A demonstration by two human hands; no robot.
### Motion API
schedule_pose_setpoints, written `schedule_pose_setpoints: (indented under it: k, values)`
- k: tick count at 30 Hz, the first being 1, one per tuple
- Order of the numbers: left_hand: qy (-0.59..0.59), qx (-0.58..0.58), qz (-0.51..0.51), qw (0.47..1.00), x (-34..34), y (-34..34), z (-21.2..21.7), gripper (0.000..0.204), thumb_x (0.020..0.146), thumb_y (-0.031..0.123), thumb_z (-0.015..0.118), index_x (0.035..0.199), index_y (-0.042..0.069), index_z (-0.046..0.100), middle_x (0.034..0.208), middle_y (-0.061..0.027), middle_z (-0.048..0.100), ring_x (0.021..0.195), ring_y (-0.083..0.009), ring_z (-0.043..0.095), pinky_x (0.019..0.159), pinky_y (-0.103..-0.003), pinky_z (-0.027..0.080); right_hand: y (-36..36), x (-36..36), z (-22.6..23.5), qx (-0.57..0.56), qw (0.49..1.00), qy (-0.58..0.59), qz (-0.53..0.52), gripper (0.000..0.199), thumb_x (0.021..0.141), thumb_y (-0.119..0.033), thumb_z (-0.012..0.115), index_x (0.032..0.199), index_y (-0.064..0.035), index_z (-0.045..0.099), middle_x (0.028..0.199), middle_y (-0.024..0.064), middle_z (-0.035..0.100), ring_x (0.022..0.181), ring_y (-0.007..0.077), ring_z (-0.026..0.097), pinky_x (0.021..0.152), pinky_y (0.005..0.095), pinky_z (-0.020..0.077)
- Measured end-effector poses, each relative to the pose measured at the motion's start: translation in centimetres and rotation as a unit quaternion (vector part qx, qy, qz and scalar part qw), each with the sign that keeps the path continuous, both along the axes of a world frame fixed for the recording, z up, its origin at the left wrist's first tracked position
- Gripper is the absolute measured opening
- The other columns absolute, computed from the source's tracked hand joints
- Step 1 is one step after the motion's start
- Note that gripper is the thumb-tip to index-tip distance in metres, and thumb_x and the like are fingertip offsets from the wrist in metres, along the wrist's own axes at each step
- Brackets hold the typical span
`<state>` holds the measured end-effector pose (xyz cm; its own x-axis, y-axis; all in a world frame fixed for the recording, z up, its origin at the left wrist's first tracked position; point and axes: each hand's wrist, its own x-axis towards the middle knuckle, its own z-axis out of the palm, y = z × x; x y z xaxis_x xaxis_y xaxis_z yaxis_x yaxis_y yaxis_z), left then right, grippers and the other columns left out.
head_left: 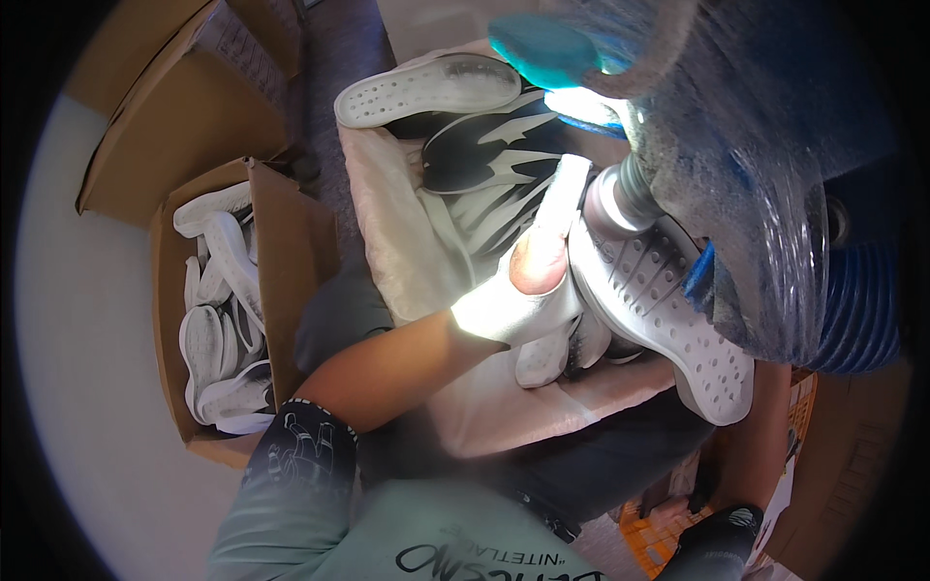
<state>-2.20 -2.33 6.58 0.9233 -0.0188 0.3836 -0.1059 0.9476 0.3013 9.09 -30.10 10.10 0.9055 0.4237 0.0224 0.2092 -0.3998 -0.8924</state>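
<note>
Two brown cardboard boxes lie to the left of the grip: the nearer cardboard box (281, 252) stands open and is packed with white shoe soles (218, 329), and the flat cardboard carton (165, 116) lies closed beyond it, at the upper left. Directly under the grip is a pale lined bin (407, 252) that holds more soles, among them a white perforated insole (426, 89) at its far end and black soles with white streaks (494, 145) beside it. The left hand (528, 281), in a white fingerless glove with the fingertips bare, is closed around the edge of a grey perforated shoe sole (668, 310), the thumb stretched along its rim. That sole is tilted, its toe end pointing down to the right past the bin's near wall, and its upper end is pressed against a round metal spindle (620, 198) of a machine. Just above and to the right of the grip a clear plastic guard (765, 174) curves over the spindle, with a teal part (547, 48) at its top and a blue ribbed hose (857, 310) farther right. The right hand (722, 537) shows only at the lower right edge, in a dark glove well below the sole; whether it is clenched or slack cannot be told.
</note>
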Motion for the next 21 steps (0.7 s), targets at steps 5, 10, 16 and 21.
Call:
schedule_pose_setpoints:
  k: [5,10,16,21]
  values:
    - [0.025,-0.002,0.015,1.0,0.1,-0.3,-0.5,0.062,0.101,0.045,0.046,0.14,-0.004,0.044,0.134,-0.0189,0.056,0.123,-0.029,0.054,0.106,-0.043,0.041,-0.2,-1.0,-1.1,-0.012,1.0,0.016,0.003,0.052,0.074,0.0,0.078,0.123,-0.0008,0.061,0.118,0.0114,0.064,0.103,0.0227,0.062,0.089,0.0338,0.0513]
    - [0.082,0.073,0.066,0.992,0.6,0.5,-1.5,0.06,0.102,0.044,0.044,0.139,-0.004,0.044,0.132,-0.0191,0.057,0.121,-0.0293,0.055,0.106,-0.043,0.042,-0.6,-4.2,-2.6,-0.018,0.996,0.066,0.056,0.052,0.074,0.002,0.079,0.122,-0.0009,0.062,0.119,0.0113,0.064,0.103,0.023,0.062,0.089,0.0339,0.0514]
    - [0.132,0.1,0.087,0.982,0.2,0.5,-2.5,0.058,0.103,0.042,0.041,0.138,-0.004,0.045,0.131,-0.0194,0.057,0.119,-0.0297,0.057,0.105,-0.043,0.044,1.7,-8.6,-3.8,0.187,0.952,0.231,-0.08,0.055,0.074,0.004,0.076,0.127,-0.0003,0.06,0.121,0.0115,0.063,0.107,0.0229,0.061,0.093,0.0332,0.0488]
    - [0.152,0.036,0.043,0.987,-1.0,0.0,-3.2,0.055,0.105,0.04,0.038,0.138,-0.004,0.045,0.13,-0.0198,0.058,0.116,-0.0301,0.059,0.103,-0.043,0.046,4.7,-9.5,-3.4,0.281,0.936,0.206,-0.059,0.054,0.075,0.005,0.075,0.127,0.0012,0.059,0.122,0.0121,0.063,0.11,0.0228,0.061,0.096,0.0346,0.0476]
